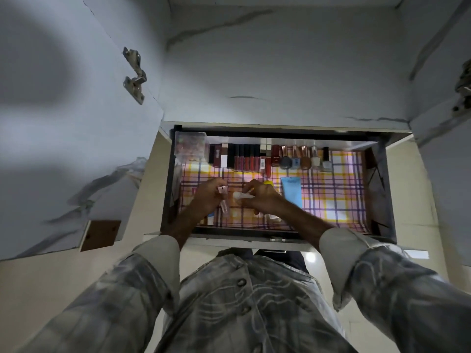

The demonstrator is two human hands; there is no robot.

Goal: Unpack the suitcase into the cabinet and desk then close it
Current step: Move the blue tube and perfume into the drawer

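Both hands work inside an open drawer [382,189] lined with a pink, yellow and purple checked sheet [331,189]. The left hand [207,197] curls round a small pink-capped tube [222,191] near the drawer's left side; the right hand [262,194] pinches a white tube [242,196] just beside it. Along the back edge stand a clear box [190,146] in the left corner, then a row of lip products [242,159] and nail polish bottles [304,159]. A blue packet [291,192] lies mid-drawer, right of the hands. Labels are too blurred to read. The suitcase is out of view.
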